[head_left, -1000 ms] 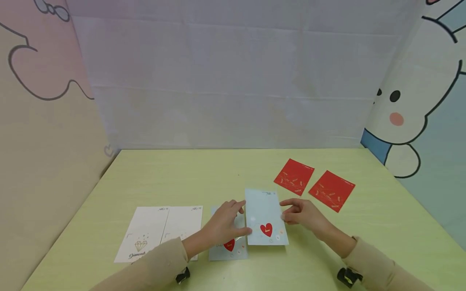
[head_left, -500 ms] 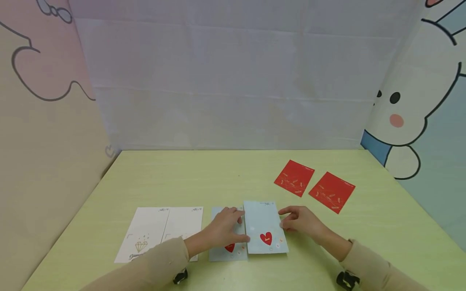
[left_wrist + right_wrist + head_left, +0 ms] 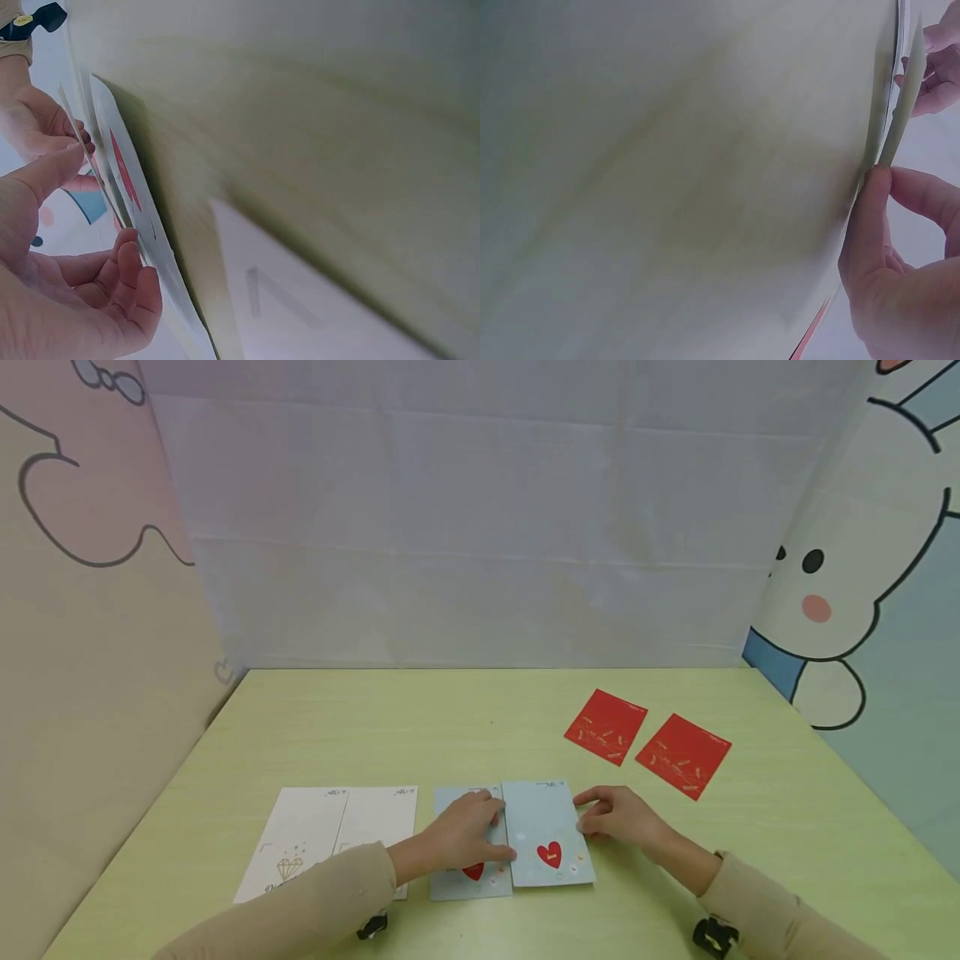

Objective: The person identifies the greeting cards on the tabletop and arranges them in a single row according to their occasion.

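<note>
A light blue card (image 3: 543, 827) with a red heart lies at the middle front, held slightly over the table along its edges. My left hand (image 3: 467, 831) holds its left edge, thumb near the lower part and fingertips higher up; the left wrist view shows the card edge-on at my thumb (image 3: 71, 157). On the opposite side my right hand (image 3: 618, 814) pinches the right edge between thumb and finger, seen close in the right wrist view. A second light blue card (image 3: 450, 887) with a red heart lies flat directly left, partly covered by my left hand.
Two white cards (image 3: 300, 827) lie side by side at the left, one with a gold diamond drawing; my left sleeve (image 3: 330, 881) covers part of them. Two red cards (image 3: 606, 727) lie tilted at the back right. A white sheet (image 3: 480, 527) hangs behind the table (image 3: 405, 718).
Both hands have brought the light blue card down and nearer to me, beside the second one, so it now lies lower. The white and red cards have stayed put.
</note>
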Demonstrator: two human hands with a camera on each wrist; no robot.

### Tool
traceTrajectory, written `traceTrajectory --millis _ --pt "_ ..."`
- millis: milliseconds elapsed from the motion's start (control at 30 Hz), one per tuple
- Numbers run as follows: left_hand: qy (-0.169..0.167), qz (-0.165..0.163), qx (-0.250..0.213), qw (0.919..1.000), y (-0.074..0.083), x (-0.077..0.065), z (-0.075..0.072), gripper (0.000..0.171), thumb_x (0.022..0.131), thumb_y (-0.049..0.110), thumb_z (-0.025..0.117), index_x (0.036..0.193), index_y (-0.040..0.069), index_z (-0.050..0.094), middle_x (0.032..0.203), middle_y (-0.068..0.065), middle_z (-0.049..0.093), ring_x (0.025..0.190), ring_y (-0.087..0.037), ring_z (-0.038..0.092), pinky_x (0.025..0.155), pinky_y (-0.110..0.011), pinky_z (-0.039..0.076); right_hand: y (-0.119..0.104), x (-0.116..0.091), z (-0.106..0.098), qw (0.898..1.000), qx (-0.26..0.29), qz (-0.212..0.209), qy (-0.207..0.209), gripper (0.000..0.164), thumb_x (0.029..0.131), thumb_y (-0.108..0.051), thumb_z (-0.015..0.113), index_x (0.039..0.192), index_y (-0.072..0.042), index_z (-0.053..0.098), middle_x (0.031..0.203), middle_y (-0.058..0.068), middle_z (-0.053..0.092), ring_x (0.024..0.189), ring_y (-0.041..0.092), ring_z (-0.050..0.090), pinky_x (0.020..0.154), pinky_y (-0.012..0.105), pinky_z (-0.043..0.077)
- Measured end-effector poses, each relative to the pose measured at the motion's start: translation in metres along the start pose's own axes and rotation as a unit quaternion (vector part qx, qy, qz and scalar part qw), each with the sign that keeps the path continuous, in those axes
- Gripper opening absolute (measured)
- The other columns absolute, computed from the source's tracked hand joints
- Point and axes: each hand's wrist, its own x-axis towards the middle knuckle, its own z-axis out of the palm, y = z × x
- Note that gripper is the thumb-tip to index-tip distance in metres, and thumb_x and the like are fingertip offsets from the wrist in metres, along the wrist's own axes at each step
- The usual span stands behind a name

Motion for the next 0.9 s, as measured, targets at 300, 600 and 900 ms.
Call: traceTrajectory --millis 300,600,900 --pt "-0.001 -0.004 0.023 0.9997 -0.0017 0.0017 0.0026 0.057 0.072 0.039 0.071 0.113 0.002 0.055 0.091 0.001 0.049 0.076 -0.01 0.044 0.069 -0.022 0.041 0.0013 -0.0003 0.0036 1.0 -0.005 0.011 0.014 0.026 0.076 -0.003 0.065 0.102 -0.002 0.059 0.071 0.005 0.057 0.062 0.017 0.055 0.06 0.029 0.049" --pt "0.002 0.007 0.034 0.9994 -0.0037 0.003 0.0041 0.055 0.073 0.036 0.071 0.113 0.003 0.056 0.09 0.002 0.048 0.076 -0.01 0.043 0.069 -0.021 0.04 -0.0016 -0.0038 0.0048 1.0 -0.012 0.007 0.017 0.027 0.077 -0.002 0.065 0.103 -0.002 0.058 0.073 0.006 0.053 0.061 0.018 0.054 0.06 0.029 0.049" --pt "-0.007 0.022 0.031 0.9993 -0.0069 0.0032 0.0022 0.056 0.074 0.033 0.07 0.119 0.003 0.054 0.095 0.0 0.047 0.079 -0.011 0.043 0.069 -0.019 0.039 -0.0018 -0.0029 0.0057 1.0 -0.015 -0.002 0.018 0.027 0.076 -0.001 0.065 0.102 -0.002 0.058 0.072 0.007 0.052 0.059 0.019 0.053 0.058 0.028 0.048"
